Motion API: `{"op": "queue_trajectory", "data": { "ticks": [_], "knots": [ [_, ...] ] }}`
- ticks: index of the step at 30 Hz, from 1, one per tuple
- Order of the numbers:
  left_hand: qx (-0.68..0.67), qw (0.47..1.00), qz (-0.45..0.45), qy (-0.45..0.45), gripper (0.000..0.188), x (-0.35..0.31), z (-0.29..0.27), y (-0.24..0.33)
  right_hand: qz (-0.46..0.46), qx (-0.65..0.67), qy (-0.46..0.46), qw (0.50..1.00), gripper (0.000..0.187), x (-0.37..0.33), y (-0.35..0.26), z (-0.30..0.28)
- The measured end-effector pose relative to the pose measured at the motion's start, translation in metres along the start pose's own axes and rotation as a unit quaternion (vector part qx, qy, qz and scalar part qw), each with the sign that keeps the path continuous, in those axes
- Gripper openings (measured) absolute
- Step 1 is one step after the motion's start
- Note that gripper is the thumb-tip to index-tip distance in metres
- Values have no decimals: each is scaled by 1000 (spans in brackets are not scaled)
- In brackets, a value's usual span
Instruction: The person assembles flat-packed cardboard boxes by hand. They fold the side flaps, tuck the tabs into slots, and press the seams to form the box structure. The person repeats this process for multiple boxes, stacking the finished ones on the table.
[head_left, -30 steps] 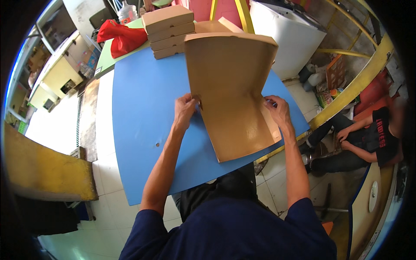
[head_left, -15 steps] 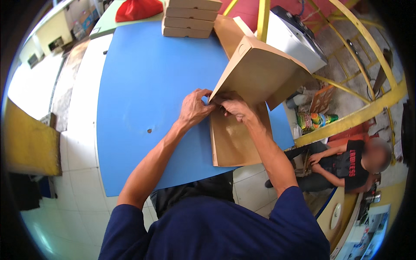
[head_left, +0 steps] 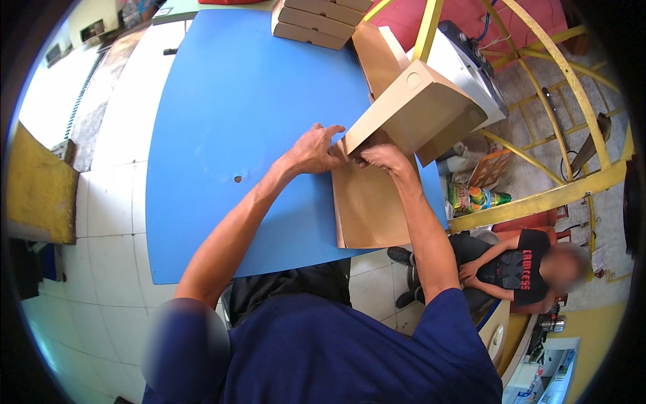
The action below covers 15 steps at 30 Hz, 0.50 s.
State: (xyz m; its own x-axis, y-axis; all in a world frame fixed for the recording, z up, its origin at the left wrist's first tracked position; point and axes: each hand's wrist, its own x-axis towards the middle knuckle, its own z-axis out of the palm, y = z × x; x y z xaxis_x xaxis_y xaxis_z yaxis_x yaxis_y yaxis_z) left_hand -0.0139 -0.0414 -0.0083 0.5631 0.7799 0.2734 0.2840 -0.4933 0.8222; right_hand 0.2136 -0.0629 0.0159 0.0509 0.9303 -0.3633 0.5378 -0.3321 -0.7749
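A brown cardboard box lies partly folded along the right side of the blue table, with its lid panel raised at the far end and leaning right. My left hand is at the box's left hinge corner, its forefinger stretched out and its thumb at the cardboard edge. Inside that corner, under the raised lid, my right hand has its fingers curled on the cardboard. The lid partly hides those right fingertips.
Several folded brown boxes are stacked at the table's far edge. Another cardboard piece lies behind the lid. A yellow metal frame borders the right side. A seated person is beyond it. The blue table has a small hole.
My left fingers have spread away from the box corner they were pinching. My right hand has curled further in at the corner. The whole view has shifted slightly.
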Motion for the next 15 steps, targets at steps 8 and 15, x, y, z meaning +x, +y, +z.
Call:
{"op": "queue_trajectory", "data": {
  "ticks": [8,15],
  "knots": [
    [-203,938,-264,100,47,-7,7,10,22,-91,21,995,19,-15,-23,23],
    [-306,901,-288,109,42,-4,16,11,29,23,83,996,15,-42,-33,30]
  ]
}}
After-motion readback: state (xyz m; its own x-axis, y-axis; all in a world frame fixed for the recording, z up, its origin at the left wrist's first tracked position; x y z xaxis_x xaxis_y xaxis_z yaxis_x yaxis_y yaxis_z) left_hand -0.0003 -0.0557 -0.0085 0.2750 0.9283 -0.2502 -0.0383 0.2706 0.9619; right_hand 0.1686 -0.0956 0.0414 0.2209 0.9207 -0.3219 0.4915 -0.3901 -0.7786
